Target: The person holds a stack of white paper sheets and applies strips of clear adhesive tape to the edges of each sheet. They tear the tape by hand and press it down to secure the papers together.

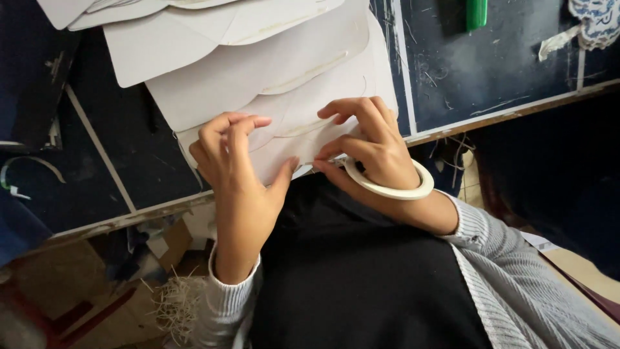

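Two hands meet at the near edge of a fanned stack of pale card cut-outs (258, 77), which runs from the centre of the frame up toward 12 o'clock on the dark tabletop (465, 71). Your left hand (236, 161) pinches the lowest sheet, thumb under its edge and fingers curled on top; your right hand (371, 142) is closed over the same sheet just beside it, fingertips pressing down, with a roll of pale tape (394, 187) worn round the wrist like a bangle.

The card looks light and thin, stiff enough to hold its curve yet likely to crease if bent hard, so take it near the edge with flat fingers rather than a tight pinch. Its smooth face may let the sheets slide over one another.

White lines cross the scuffed, dusty tabletop. A green object (476, 13) lies at 1 o'clock, a patterned blue-and-white piece (597, 19) at 2 o'clock. Straw-like fibres (174, 304) and scraps litter the floor at 7 o'clock.
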